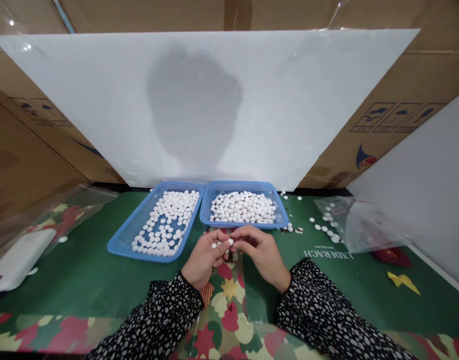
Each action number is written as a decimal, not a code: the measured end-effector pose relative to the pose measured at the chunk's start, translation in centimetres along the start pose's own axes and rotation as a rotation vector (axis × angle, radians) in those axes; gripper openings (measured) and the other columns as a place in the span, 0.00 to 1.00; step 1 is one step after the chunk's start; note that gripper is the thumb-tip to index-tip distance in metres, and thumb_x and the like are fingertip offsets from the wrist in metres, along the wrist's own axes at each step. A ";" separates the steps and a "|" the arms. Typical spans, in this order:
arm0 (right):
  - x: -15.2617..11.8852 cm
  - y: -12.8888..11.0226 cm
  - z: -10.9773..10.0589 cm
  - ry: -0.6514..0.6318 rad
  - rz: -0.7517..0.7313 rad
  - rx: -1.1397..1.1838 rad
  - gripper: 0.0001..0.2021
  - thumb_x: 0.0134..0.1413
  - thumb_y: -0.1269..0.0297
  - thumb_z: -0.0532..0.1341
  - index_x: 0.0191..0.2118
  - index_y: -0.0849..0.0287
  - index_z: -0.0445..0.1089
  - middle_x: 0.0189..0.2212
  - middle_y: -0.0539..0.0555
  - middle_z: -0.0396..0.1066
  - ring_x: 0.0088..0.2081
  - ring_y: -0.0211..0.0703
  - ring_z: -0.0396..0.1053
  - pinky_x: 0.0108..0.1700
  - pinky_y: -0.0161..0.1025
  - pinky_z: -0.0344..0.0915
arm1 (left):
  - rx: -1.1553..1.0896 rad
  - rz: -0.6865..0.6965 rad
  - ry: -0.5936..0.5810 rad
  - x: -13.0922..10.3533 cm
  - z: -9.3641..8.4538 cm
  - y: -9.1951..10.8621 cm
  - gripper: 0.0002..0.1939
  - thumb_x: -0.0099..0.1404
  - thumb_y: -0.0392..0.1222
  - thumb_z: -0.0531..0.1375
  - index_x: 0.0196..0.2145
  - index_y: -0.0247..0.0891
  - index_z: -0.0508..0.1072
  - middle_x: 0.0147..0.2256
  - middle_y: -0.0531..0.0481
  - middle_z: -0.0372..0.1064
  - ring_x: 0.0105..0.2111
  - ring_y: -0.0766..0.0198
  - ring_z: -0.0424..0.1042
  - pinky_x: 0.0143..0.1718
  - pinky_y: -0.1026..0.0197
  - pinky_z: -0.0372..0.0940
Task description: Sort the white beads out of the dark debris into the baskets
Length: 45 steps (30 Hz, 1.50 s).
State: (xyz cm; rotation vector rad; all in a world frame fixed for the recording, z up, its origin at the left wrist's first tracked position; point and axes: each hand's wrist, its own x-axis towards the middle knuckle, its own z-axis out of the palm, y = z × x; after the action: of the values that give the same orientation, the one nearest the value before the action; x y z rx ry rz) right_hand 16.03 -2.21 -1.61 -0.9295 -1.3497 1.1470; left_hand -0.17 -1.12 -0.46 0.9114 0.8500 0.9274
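Note:
My left hand [204, 254] is closed around several small white balls, some showing between its fingers. My right hand [262, 251] is beside it with thumb and forefinger together, pinching a white ball [230, 242] where the two hands meet. Dark brown crumbs [229, 257] show just below the fingers. Beyond my hands is a blue plastic basket [248, 226] heaped with white balls [244, 207]. A second blue basket [120, 239], set at a slant to the left, holds more white balls [180, 200], spread in a looser layer.
Loose white balls [323, 228] and a clear plastic bag [375, 230] lie at the right, near a yellow scrap [403, 282]. On the left are a white handled object [21, 260] and another clear bag [70, 210]. A white board [274, 110] and cardboard [338, 150] stand behind.

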 end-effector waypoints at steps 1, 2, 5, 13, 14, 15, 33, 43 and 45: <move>0.0 0.0 0.0 -0.006 0.000 0.004 0.04 0.54 0.66 0.64 0.37 0.55 0.75 0.36 0.52 0.72 0.32 0.41 0.71 0.37 0.39 0.70 | 0.011 0.000 0.006 0.0 0.0 -0.1 0.15 0.55 0.45 0.68 0.28 0.35 0.66 0.22 0.54 0.67 0.18 0.76 0.58 0.15 0.73 0.44; 0.0 0.0 0.0 -0.010 -0.001 0.008 0.04 0.54 0.66 0.64 0.37 0.56 0.75 0.36 0.52 0.72 0.32 0.41 0.71 0.37 0.39 0.70 | 0.018 -0.001 0.014 0.0 0.0 -0.1 0.15 0.54 0.45 0.68 0.28 0.35 0.67 0.22 0.54 0.67 0.18 0.75 0.58 0.15 0.73 0.44; 0.0 0.0 0.0 -0.008 -0.012 -0.004 0.03 0.54 0.67 0.64 0.36 0.56 0.75 0.36 0.52 0.72 0.33 0.41 0.71 0.37 0.39 0.70 | 0.018 0.004 0.044 0.1 0.1 -0.4 0.16 0.52 0.46 0.69 0.28 0.35 0.67 0.21 0.54 0.67 0.18 0.75 0.58 0.15 0.73 0.44; 0.2 -0.4 0.3 0.002 -0.099 -0.060 0.04 0.55 0.71 0.64 0.32 0.56 0.76 0.35 0.53 0.74 0.39 0.43 0.72 0.43 0.39 0.68 | 0.015 0.062 0.071 0.0 0.1 -0.7 0.15 0.53 0.45 0.68 0.29 0.34 0.68 0.21 0.54 0.67 0.18 0.75 0.57 0.15 0.73 0.45; 0.2 -0.4 0.2 -0.001 -0.104 -0.062 0.04 0.55 0.71 0.63 0.33 0.56 0.76 0.36 0.53 0.75 0.40 0.44 0.72 0.44 0.39 0.68 | 0.021 0.065 0.062 0.0 0.1 -0.7 0.15 0.54 0.45 0.68 0.29 0.34 0.68 0.20 0.54 0.66 0.17 0.76 0.55 0.15 0.73 0.44; 0.2 -0.4 0.2 -0.009 -0.105 -0.066 0.04 0.55 0.70 0.63 0.33 0.56 0.76 0.37 0.53 0.75 0.41 0.44 0.72 0.44 0.40 0.67 | 0.023 0.065 0.051 0.0 0.1 -0.7 0.14 0.55 0.45 0.68 0.30 0.34 0.67 0.20 0.55 0.65 0.17 0.76 0.54 0.15 0.73 0.44; 4.3 -2.6 -2.2 -0.061 -0.441 -0.708 0.08 0.60 0.66 0.60 0.44 0.55 0.73 0.45 0.58 0.72 0.49 0.50 0.66 0.52 0.49 0.62 | -0.138 0.024 0.114 0.5 -0.4 1.0 0.09 0.56 0.39 0.66 0.31 0.33 0.70 0.28 0.51 0.68 0.21 0.75 0.59 0.17 0.72 0.49; -3.3 -0.6 -0.1 -0.923 -0.266 -0.696 0.10 0.59 0.58 0.61 0.36 0.58 0.76 0.33 0.52 0.71 0.37 0.40 0.69 0.40 0.35 0.65 | -0.080 0.012 0.062 0.6 -0.7 0.3 0.16 0.55 0.44 0.68 0.37 0.31 0.73 0.29 0.49 0.67 0.23 0.74 0.60 0.16 0.72 0.46; -3.4 0.0 0.0 -0.902 -0.269 -0.694 0.11 0.61 0.60 0.59 0.33 0.59 0.75 0.32 0.52 0.70 0.37 0.39 0.68 0.40 0.34 0.65 | -0.095 0.007 0.052 0.7 -0.8 0.2 0.16 0.55 0.44 0.68 0.37 0.31 0.73 0.29 0.50 0.66 0.23 0.74 0.60 0.16 0.72 0.45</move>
State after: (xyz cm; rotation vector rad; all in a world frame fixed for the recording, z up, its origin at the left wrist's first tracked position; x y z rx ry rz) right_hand 16.41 -5.50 -2.37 -0.6510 -2.6299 0.9068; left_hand -0.73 -0.22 -0.71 0.8116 0.8402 0.9930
